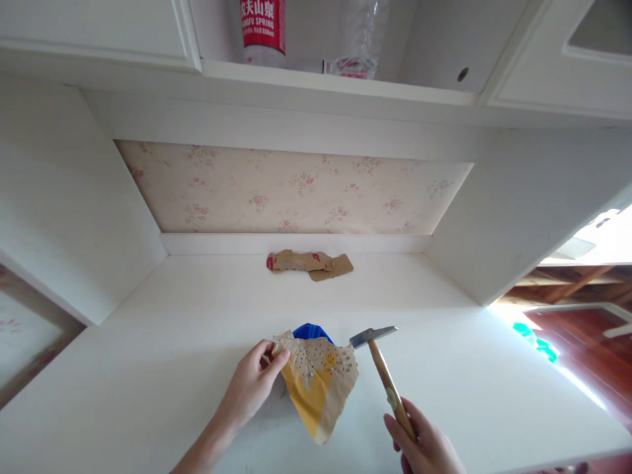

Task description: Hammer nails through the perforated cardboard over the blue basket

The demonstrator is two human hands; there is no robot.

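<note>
A torn piece of brown and yellow cardboard (316,388), dotted with small holes and what look like small nail heads, is in front of me. My left hand (251,380) pinches its upper left edge between thumb and fingers. Behind the cardboard, a blue object (312,331) shows only its top; the rest is hidden. My right hand (423,440) grips the wooden handle of a hammer (385,368). The hammer's metal head is up, just right of the cardboard's upper right corner, and looks apart from it.
Torn brown cardboard scraps (310,263) lie at the back of the white desktop (207,316). White side panels (523,210) flank it. Overhead, a shelf (306,78) holds a red-labelled bottle (264,29) and a clear plastic bottle (363,33). Beyond the right edge is a reddish floor (582,355).
</note>
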